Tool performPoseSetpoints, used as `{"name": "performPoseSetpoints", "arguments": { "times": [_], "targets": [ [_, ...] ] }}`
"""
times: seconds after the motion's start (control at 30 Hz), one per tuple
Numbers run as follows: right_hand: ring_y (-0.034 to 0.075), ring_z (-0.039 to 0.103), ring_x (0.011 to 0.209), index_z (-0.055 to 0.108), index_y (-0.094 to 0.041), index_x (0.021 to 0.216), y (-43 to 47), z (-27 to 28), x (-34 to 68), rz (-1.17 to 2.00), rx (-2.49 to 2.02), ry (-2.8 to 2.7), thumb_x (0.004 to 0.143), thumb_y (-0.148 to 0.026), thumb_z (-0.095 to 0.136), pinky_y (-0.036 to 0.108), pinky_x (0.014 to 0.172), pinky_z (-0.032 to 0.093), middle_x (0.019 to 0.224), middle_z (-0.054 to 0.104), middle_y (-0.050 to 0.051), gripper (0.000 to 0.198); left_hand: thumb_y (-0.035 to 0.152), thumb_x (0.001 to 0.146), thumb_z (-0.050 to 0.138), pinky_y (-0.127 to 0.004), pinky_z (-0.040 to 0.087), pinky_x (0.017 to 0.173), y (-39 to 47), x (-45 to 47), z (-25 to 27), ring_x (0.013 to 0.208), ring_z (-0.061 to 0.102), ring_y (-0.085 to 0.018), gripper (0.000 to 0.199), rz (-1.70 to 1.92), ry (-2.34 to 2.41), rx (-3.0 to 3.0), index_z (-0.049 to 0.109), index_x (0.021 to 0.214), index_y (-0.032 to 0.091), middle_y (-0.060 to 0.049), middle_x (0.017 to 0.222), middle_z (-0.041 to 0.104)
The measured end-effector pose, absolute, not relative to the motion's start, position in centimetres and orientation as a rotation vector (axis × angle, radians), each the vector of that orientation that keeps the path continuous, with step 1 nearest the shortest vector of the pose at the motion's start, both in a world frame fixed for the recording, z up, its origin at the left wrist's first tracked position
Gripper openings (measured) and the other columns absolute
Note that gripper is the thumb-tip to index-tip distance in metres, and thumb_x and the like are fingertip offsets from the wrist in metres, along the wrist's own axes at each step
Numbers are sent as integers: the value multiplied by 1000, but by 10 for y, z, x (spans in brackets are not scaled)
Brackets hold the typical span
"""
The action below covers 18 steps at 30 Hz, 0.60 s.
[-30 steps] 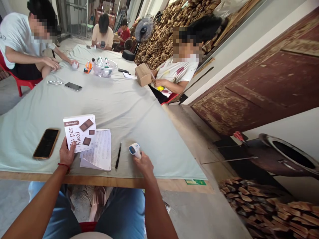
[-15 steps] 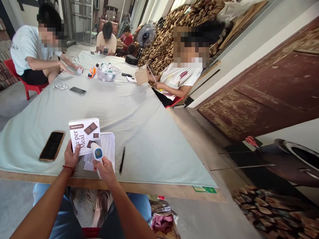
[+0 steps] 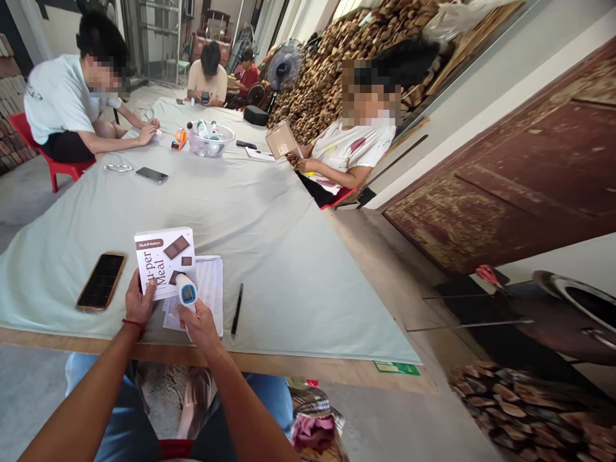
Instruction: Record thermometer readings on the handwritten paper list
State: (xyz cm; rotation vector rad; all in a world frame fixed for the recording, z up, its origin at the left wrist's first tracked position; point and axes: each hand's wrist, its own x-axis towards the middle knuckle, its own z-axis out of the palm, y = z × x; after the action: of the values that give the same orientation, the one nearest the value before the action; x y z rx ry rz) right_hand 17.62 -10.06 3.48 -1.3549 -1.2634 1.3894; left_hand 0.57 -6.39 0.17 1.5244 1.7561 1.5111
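Note:
My left hand [image 3: 139, 296] grips a white box [image 3: 161, 253] printed "NutriMotion" and "Meal", tilted up with its front toward me. My right hand [image 3: 201, 326] is wrapped round the handle of a white infrared thermometer [image 3: 187, 294] with a blue-rimmed screen. Its nose is at the box's lower right; whether it touches the box I cannot tell. Below both lie sheets of paper [image 3: 210, 282] with printed or written rows, partly covered by my hands and the box. To the right of the sheets rests a black pen [image 3: 237, 308]. A smartphone [image 3: 101, 281] lies left of the box.
A pale cloth covers the long table [image 3: 289, 276]. Farther off stand a clear basin of bottles [image 3: 212, 144], an orange tape dispenser [image 3: 179, 139] and another phone [image 3: 151, 174]. People sit on both sides and at the far end; the person at right holds a box [image 3: 283, 140].
My hands keep the box and thermometer in nearly the same place. The person at left has brought both hands together on a small object. The person at right has tilted their box.

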Motion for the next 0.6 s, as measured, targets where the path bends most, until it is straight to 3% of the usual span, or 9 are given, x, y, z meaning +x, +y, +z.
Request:
{"name": "performPoseSetpoints", "arguments": {
  "times": [0.4, 0.6],
  "targets": [
    [14, 51, 55, 50, -22, 70, -101, 40, 174, 1392, -1385, -1269, 78, -37, 53, 26, 55, 41, 54, 52, -3, 17, 61, 88, 50, -38, 55, 80, -64, 6, 4, 93, 69, -27, 53, 1505, 1760, 1531, 60, 116, 17, -11, 105, 73],
    [14, 49, 58, 54, -21, 73, -105, 46, 178, 1482, -1326, -1189, 70, -43, 56, 25, 57, 41, 58, 53, -4, 22, 62, 88, 49, -39, 54, 81, -62, 3, -1, 93, 68, -27, 55, 1501, 1779, 1546, 59, 117, 17, -11, 106, 73]
  ]
}}
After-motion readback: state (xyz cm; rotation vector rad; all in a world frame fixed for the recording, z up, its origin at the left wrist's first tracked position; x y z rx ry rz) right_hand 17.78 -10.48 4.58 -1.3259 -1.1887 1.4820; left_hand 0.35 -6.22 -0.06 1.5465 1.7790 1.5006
